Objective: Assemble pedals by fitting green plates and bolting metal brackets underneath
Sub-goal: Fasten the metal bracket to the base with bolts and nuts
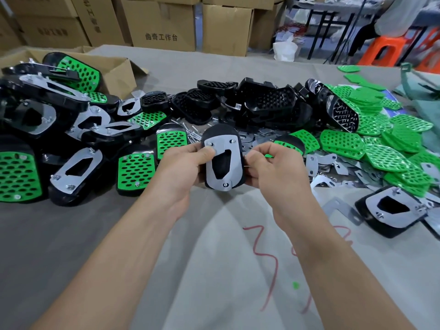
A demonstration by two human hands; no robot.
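Squarely in the centre of the frame, a person's two bare hands hold a black pedal (225, 132) underside up above the grey table (71, 234). A silver bracket (212, 169) lies flat against the pedal's back, with bolts (225, 185) showing at its two upper corners and at its lower tip. The left hand (183, 167) grips the pedal's left side, its fingers curled behind and out of sight, its thumb pressed flat on the bracket just below the upper-left bolt. The right hand (269, 167) has its fingers curled close together, thumb and forefinger pinching the pedal's right edge; whether they also hold some small part cannot be told. At left, finished pedals (135, 167) lie in a heap, some with green faces up and others with brackets up, spilling from an open box (114, 70) in the upper left. Bare black shells (273, 101) are piled behind the hands, with loose screws (192, 134) on the table just beyond the held pedal. Green plates (390, 158) are heaped at right, with loose brackets (312, 163) scattered between them and the right hand. One more pedal (392, 210) rests bracket up at lower right. Stacked cartons (164, 25) line the top of the frame, and an orange stool (385, 51) stands at upper right.
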